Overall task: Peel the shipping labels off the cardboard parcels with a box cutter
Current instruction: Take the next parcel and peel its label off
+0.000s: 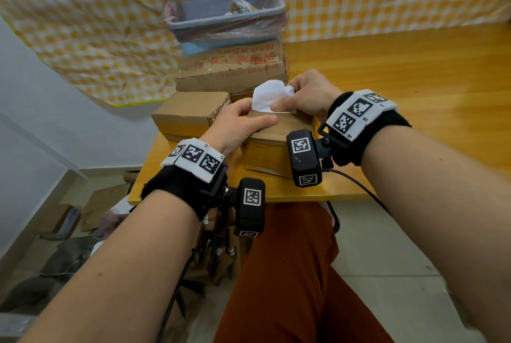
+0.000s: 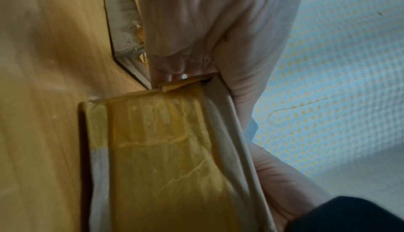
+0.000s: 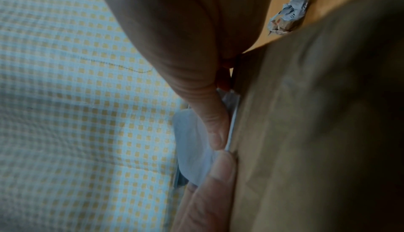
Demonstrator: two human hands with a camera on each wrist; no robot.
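White label (image 1: 267, 97) half off box (image 1: 272, 132), curls up at far edge of box top. Box sits near front edge of table (image 1: 414, 88). Right hand (image 1: 307, 94) pinches label with thumb and fingers. Left hand (image 1: 239, 124) wraps box's left edge, thumb flat across top. More boxes (image 1: 190, 113) crowd left and behind. Bin (image 1: 226, 18) on back box. Bare wood to right.

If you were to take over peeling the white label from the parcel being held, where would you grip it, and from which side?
Grip the lifted, curled flap of the label, near the line where it still sticks to the parcel. Come from the right, where the right hand pinches it; the left hand steadies the parcel's left side. That is probably the easiest way in.
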